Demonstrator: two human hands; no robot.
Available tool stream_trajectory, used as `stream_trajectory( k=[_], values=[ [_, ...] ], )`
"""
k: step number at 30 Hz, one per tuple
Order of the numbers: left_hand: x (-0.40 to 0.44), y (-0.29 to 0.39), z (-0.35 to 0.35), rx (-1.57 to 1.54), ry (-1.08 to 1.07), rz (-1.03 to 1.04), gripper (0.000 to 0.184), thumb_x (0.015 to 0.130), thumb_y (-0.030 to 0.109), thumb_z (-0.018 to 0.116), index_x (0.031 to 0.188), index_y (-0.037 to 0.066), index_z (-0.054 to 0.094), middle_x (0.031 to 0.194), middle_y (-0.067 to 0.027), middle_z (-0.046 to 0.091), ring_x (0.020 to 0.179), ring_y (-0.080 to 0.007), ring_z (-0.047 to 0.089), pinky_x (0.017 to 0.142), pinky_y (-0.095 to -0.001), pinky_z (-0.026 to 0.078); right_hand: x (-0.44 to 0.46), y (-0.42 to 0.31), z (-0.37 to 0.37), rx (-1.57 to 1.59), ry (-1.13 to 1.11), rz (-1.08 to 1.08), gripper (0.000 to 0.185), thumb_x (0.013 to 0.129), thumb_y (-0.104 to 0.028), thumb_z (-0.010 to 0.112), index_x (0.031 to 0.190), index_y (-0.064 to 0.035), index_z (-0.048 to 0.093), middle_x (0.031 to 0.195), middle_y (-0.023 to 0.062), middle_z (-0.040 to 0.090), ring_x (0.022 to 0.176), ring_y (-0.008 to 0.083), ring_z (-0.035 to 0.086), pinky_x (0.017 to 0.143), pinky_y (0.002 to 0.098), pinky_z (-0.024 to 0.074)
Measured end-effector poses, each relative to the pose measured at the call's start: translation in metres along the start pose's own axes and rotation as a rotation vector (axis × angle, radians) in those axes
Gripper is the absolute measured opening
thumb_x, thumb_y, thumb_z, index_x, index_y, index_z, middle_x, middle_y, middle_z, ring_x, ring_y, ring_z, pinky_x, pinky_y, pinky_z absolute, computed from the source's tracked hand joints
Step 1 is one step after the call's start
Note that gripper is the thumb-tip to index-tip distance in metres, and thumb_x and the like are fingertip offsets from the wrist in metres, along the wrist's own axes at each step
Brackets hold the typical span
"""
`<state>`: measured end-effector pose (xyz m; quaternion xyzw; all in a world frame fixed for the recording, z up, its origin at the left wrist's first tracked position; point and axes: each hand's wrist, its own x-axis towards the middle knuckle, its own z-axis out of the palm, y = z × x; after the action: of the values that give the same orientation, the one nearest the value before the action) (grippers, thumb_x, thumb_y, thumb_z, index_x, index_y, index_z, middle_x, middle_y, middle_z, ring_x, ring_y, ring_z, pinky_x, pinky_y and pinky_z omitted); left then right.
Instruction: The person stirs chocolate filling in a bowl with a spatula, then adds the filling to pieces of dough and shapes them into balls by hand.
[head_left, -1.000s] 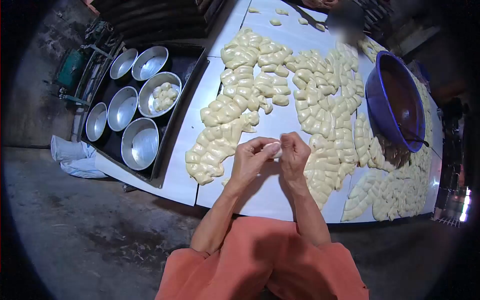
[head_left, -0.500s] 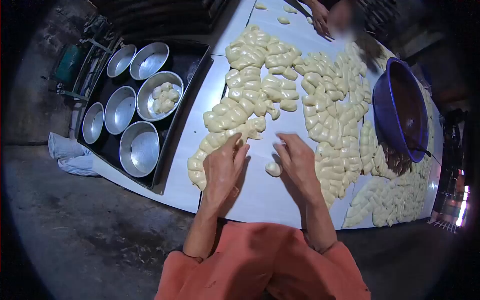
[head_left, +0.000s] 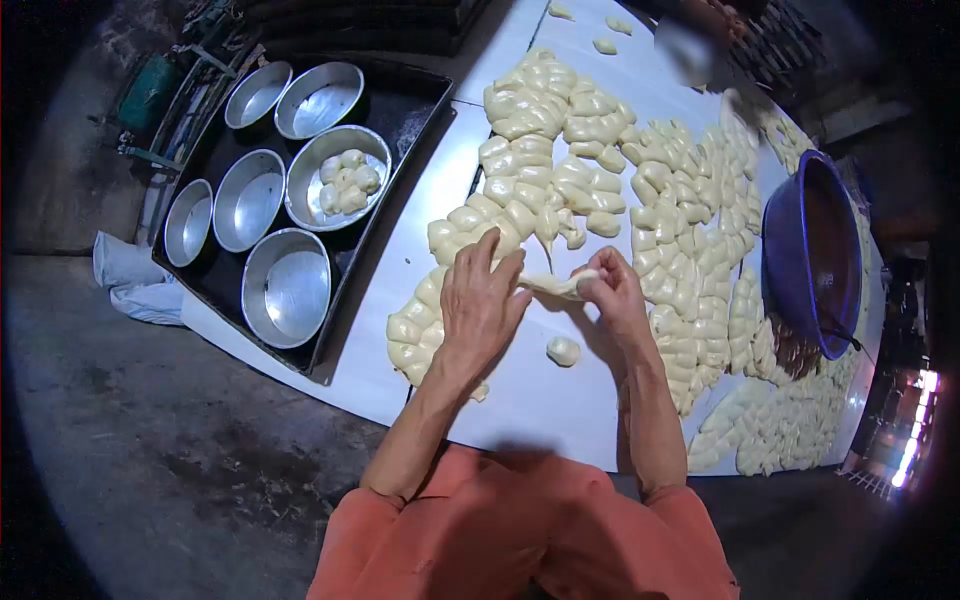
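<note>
My left hand (head_left: 482, 300) lies over the left cluster of pale dough pieces (head_left: 465, 228), fingers stretched out and apart. My right hand (head_left: 612, 290) is closed in a pinch on one end of a dough strip (head_left: 552, 286). That strip is stretched across the gap between my hands, its other end at my left thumb and fingers. A loose dough ball (head_left: 563, 351) rests on the white tabletop (head_left: 525, 395), nearer my body than the strip. What lies beneath my left palm is hidden.
To the left, a black tray (head_left: 405, 150) holds several round metal pans; one pan (head_left: 300, 212) contains clustered dough balls (head_left: 348, 182). More dough pieces (head_left: 690, 260) cover the table's right side, around a purple basin (head_left: 790, 255). Small dough pieces (head_left: 604, 46) lie at the far end.
My right hand has moved up and pinched dough, and a strip now stretches between my hands. My left hand has flattened over the dough. The view has shifted slightly; the co-worker's hand has moved away.
</note>
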<state>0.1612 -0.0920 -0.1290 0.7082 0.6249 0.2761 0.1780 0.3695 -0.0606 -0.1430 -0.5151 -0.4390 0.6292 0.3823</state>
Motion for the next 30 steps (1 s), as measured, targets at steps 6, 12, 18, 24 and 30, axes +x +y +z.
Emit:
stream_trajectory(
  k=[6, 12, 18, 24, 30],
  values=[
    [0.007, 0.023, 0.011, 0.0, -0.008, 0.172, 0.066, 0.073, 0.021, 0.08, 0.133, 0.01, 0.055, 0.14, -0.0143, 0.05, 0.126, -0.036, 0.046, 0.099, -0.0501, 0.034, -0.007, -0.023, 0.01, 0.182, -0.022, 0.112, 0.023, 0.096, -0.031, 0.055, 0.097, -0.0085, 0.057, 0.085, -0.0016, 0.053, 0.075, 0.0058, 0.049, 0.065, 0.0233, 0.0413],
    [0.02, 0.021, 0.023, -0.206, -0.155, 0.215, 0.033, 0.08, 0.022, 0.071, 0.111, 0.011, 0.066, 0.097, -0.0044, 0.07, 0.096, -0.0238, 0.063, 0.092, -0.0457, 0.035, -0.02, -0.024, -0.004, -0.164, -0.06, 0.063, 0.026, 0.09, -0.029, 0.07, 0.091, -0.0054, 0.058, 0.085, 0.0009, 0.06, 0.078, 0.0065, 0.054, 0.068, 0.0229, 0.0429],
    [0.008, 0.02, 0.007, -0.245, -0.193, 0.347, 0.043, 0.074, 0.023, 0.076, 0.115, 0.01, 0.067, 0.121, -0.0108, 0.063, 0.114, -0.0256, 0.058, 0.098, -0.0432, 0.036, -0.065, -0.047, 0.0, -0.098, 0.045, 0.155, 0.019, 0.085, -0.017, 0.071, 0.092, -0.0039, 0.059, 0.086, 0.0013, 0.06, 0.078, 0.0078, 0.054, 0.069, 0.0226, 0.0436],
    [0.007, 0.035, -0.029, -0.58, -0.548, 0.357, 0.091, 0.064, 0.037, 0.088, 0.143, 0.015, 0.049, 0.15, -0.021, 0.04, 0.128, -0.039, 0.048, 0.102, -0.047, 0.043, -0.114, -0.071, -0.011, 0.149, -0.011, 0.096, 0.025, 0.082, -0.013, 0.076, 0.101, -0.0003, 0.066, 0.091, 0.0045, 0.063, 0.073, 0.0088, 0.061, 0.066, 0.0241, 0.0528],
    [0.005, 0.056, -0.032, -1.109, -0.801, -0.302, 0.051, 0.088, 0.015, 0.074, 0.132, -0.003, 0.058, 0.108, -0.0088, 0.071, 0.091, -0.0111, 0.067, 0.078, -0.0237, 0.052, -0.093, -0.06, 0.004, 0.145, -0.026, -0.025, 0.017, 0.09, -0.011, 0.069, 0.102, 0.0005, 0.066, 0.087, 0.0031, 0.066, 0.076, 0.0071, 0.06, 0.065, 0.0227, 0.0493]
  ],
)
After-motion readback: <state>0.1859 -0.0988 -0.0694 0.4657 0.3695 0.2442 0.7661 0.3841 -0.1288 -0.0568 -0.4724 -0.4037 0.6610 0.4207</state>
